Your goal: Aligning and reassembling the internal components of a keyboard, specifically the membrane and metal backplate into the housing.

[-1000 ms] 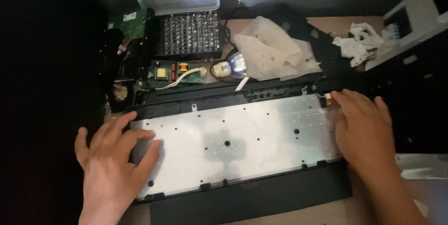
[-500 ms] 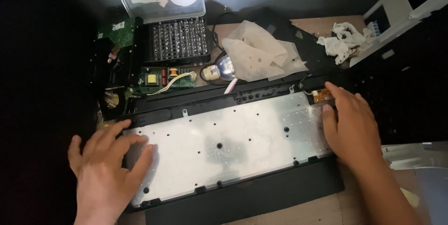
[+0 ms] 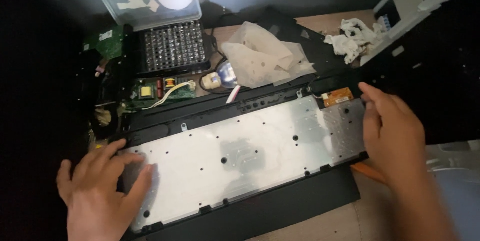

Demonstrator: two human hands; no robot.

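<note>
Keyboard [image 3: 240,171], opened with its metal backplate up, lies slantwise on the desk. Left hand [image 3: 102,191] presses flat, fingers spread, on its left end; right hand [image 3: 392,131] rests open over the right end beside a small orange circuit board [image 3: 338,96], apparently steadying it. Behind lie a bit case [image 3: 172,46], crumpled paper [image 3: 262,56] and a green board [image 3: 155,90].

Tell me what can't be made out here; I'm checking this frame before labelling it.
Head view only:
- Keyboard's key side: faces down under its metal backplate.
- Left hand: wrist cut off by bottom edge.
- Right hand: forearm blurred.
- Far left of desk: lost in shadow.
- Small orange circuit board: parts too small.
</note>
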